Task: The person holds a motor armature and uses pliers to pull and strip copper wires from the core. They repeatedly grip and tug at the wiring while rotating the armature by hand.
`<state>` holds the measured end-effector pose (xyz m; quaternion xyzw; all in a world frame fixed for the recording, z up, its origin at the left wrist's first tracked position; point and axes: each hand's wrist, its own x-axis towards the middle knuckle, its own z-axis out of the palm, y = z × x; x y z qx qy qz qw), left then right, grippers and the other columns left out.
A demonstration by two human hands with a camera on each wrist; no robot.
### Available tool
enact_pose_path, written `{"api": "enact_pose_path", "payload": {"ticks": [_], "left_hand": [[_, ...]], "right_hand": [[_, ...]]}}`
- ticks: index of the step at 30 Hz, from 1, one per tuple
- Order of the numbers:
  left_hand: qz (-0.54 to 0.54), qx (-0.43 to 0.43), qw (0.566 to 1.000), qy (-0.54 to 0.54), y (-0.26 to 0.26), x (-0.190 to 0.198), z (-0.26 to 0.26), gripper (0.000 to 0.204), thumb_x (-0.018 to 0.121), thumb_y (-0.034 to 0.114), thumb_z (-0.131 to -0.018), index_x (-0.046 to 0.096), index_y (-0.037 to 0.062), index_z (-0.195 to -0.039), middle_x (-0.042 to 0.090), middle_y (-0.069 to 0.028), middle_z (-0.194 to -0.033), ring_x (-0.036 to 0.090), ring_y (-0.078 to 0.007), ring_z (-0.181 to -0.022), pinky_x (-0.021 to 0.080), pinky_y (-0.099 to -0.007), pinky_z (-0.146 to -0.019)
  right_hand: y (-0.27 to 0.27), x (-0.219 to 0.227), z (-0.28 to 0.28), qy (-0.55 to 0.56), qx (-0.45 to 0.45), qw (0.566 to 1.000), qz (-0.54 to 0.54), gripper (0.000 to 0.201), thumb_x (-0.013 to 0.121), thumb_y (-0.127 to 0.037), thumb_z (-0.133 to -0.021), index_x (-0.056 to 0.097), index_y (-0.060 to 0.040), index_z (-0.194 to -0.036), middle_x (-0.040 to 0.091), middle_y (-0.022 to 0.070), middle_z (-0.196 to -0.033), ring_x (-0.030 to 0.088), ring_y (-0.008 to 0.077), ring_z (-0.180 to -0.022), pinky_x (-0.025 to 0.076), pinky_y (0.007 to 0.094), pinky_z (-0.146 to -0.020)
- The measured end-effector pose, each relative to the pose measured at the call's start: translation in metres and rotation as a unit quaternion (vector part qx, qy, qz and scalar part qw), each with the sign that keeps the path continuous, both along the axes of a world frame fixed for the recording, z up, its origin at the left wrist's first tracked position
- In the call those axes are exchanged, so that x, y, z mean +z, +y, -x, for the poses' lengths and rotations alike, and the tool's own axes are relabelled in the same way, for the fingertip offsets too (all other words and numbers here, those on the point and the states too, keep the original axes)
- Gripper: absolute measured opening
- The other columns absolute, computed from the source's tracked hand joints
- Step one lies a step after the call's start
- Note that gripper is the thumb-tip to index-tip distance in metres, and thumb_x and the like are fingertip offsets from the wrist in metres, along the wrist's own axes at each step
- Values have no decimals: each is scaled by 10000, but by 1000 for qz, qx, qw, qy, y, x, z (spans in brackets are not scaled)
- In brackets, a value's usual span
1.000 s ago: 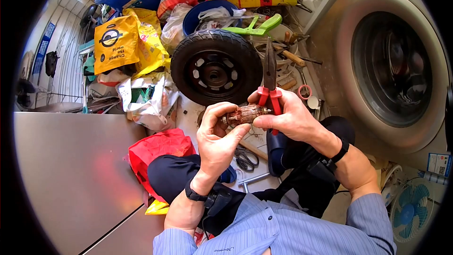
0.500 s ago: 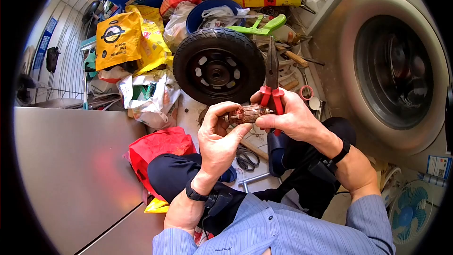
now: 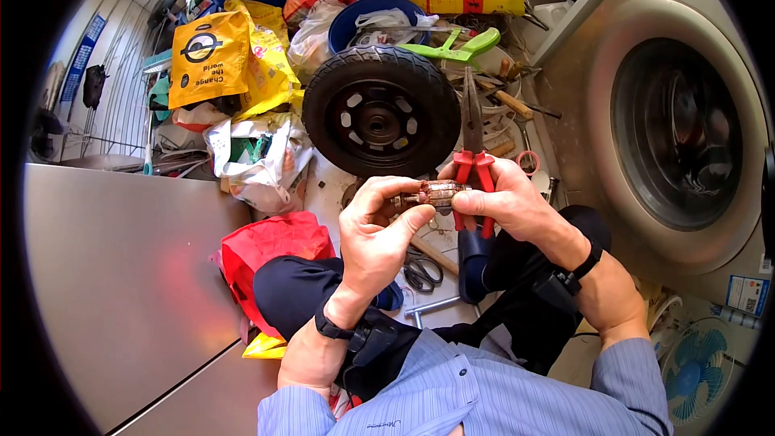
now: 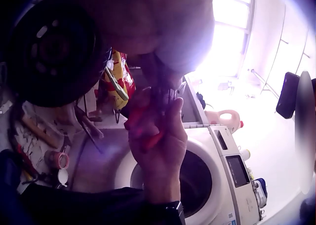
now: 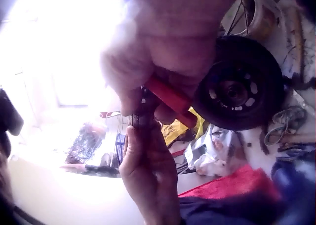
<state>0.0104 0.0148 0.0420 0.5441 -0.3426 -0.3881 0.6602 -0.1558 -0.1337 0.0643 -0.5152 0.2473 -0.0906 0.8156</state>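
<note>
Both hands hold a small motor armature (image 3: 440,192) with reddish-brown windings and a metal core, level above the floor between the knees. The left hand (image 3: 371,230) pinches its left end between thumb and fingers, hiding part of that end. With its thumb across the other end, the right hand (image 3: 517,206) also grips red-handled pliers (image 3: 472,117), whose long dark jaws point up and away from the body. One red pliers handle (image 5: 170,99) shows below the right hand in the right wrist view. In the left wrist view the armature is mostly dark and covered by fingers.
A black wheel (image 3: 379,113) stands just beyond the hands. Scissors (image 3: 422,273) and a metal T-shaped tool (image 3: 432,307) lie on the floor below. A red bag (image 3: 278,250) is at left, a washing machine (image 3: 593,113) at right, and bags and tools fill the back.
The armature has turned a little and shifted right between the fingers, showing more grey metal. The right hand and pliers have moved slightly right, its thumb now over the armature's end.
</note>
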Motion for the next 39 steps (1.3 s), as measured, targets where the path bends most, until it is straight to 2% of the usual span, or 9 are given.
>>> {"api": "enact_pose_path", "payload": {"ticks": [5, 12, 14, 20, 26, 33, 36, 38, 39], "left_hand": [[-4, -5, 1000, -3, 0, -3, -4, 237, 774, -43, -883, 700, -42, -1108, 665, -68, -1086, 688, -138, -989, 570, -261, -884], [-47, 18, 999, -1, 0, 2, 1, 169, 754, 41, -946, 707, -31, -1092, 694, -29, -954, 657, -79, -796, 533, -223, -711], [-56, 24, 998, 10, 0, 2, 1, 158, 749, 64, -960, 709, -24, -1085, 697, -15, -910, 641, -66, -761, 517, -214, -676], [-48, 44, 997, -30, -1, -4, 3, 150, 743, 113, -981, 703, -1, -1071, 661, 27, -827, 564, -25, -716, 446, -186, -615], [-59, 55, 997, 1, -2, -2, 2, 141, 740, 146, -992, 693, 15, -1018, 650, 46, -805, 532, -7, -690, 418, -186, -592], [-55, 31, 995, 78, -8, -10, -6, 159, 685, 186, -1030, 678, 29, -1049, 687, 3, -839, 598, -53, -682, 489, -216, -605], [-51, -3, 989, 138, -12, -16, -11, 179, 637, 196, -1057, 670, 26, -1104, 700, -27, -881, 619, -77, -693, 512, -235, -611], [-52, -19, 981, 185, -14, -19, -12, 194, 612, 197, -1069, 663, 24, -1138, 705, -44, -910, 627, -88, -699, 519, -244, -613], [-55, -29, 971, 232, -14, -19, -13, 213, 595, 204, -1078, 655, 20, -1165, 708, -57, -930, 630, -99, -700, 521, -249, -614]], "right_hand": [[1, 0, -1, 9, 4, 1000, 21, 354, 716, -235, -996, 609, 20, -1218, 697, 77, -935, 638, 121, -682, 522, 269, -615], [2, -6, -3, 16, 3, 999, 41, 383, 650, -346, -1037, 629, 6, -1186, 698, 74, -855, 599, 94, -595, 463, 244, -525], [1, -10, -4, 31, 17, 999, 2, 396, 622, -393, -1048, 635, -20, -1183, 722, 106, -853, 560, 72, -540, 415, 204, -465], [3, -7, -5, 60, 11, 998, -33, 362, 619, -389, -1051, 635, -30, -1101, 708, 91, -856, 591, 77, -581, 371, 224, -441], [5, -10, -8, 46, -6, 998, -49, 383, 673, -363, -1015, 638, -9, -1157, 713, 95, -899, 594, 76, -595, 380, 218, -458], [-1, -11, -5, -6, 21, 1000, -21, 420, 728, -310, -964, 628, 9, -1218, 716, 90, -940, 634, 86, -712, 455, 227, -555], [3, -7, -5, -9, -13, 1000, 11, 528, 750, -346, -931, 601, 29, -1272, 705, 101, -904, 553, 61, -636, 427, 214, -556], [1, -6, -3, -8, 3, 1000, 9, 370, 712, -209, -951, 619, 8, -1235, 719, 87, -1008, 654, 109, -798, 520, 257, -668], [3, -5, -3, -6, -6, 1000, 13, 328, 696, -177, -954, 626, 7, -1217, 722, 82, -955, 635, 95, -732, 496, 244, -619]]}}
